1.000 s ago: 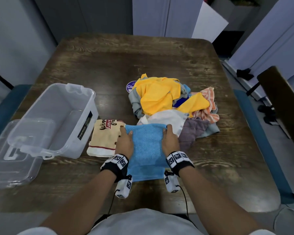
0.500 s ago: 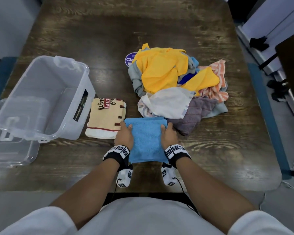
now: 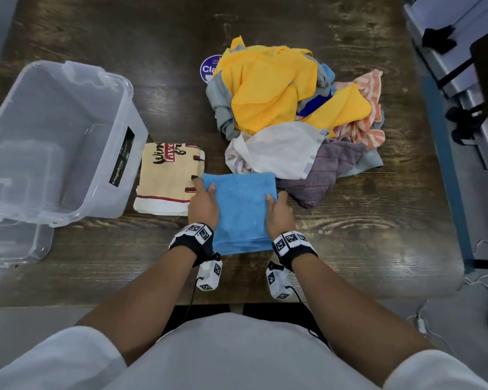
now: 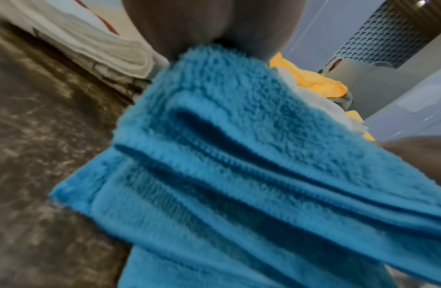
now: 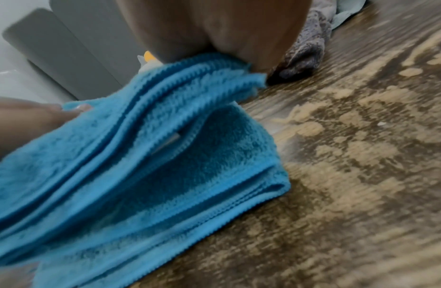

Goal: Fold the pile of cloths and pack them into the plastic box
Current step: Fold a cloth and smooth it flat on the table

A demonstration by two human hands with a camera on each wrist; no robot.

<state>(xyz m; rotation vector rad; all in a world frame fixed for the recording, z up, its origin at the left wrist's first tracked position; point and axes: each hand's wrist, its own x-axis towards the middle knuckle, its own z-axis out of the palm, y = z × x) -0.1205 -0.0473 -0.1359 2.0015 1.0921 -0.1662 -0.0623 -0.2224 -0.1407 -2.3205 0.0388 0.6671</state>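
Grip: left hand (image 3: 203, 205) and right hand (image 3: 279, 211) each pinch a side edge of the folded blue towel (image 3: 241, 209), thumbs over the top layer.
Towel: lies on the surface (image 3: 378, 235).
Left of towel, touching: folded cream cloth (image 3: 166, 178); beyond that, the open plastic box (image 3: 130, 88).
Behind towel, touching: unfolded pile (image 3: 273, 94).
Risks: layers gape at both sides and may slide apart when lifted; dragging could snag the pile or rumple the cream cloth.
Room: bare surface right of towel and on its near side.
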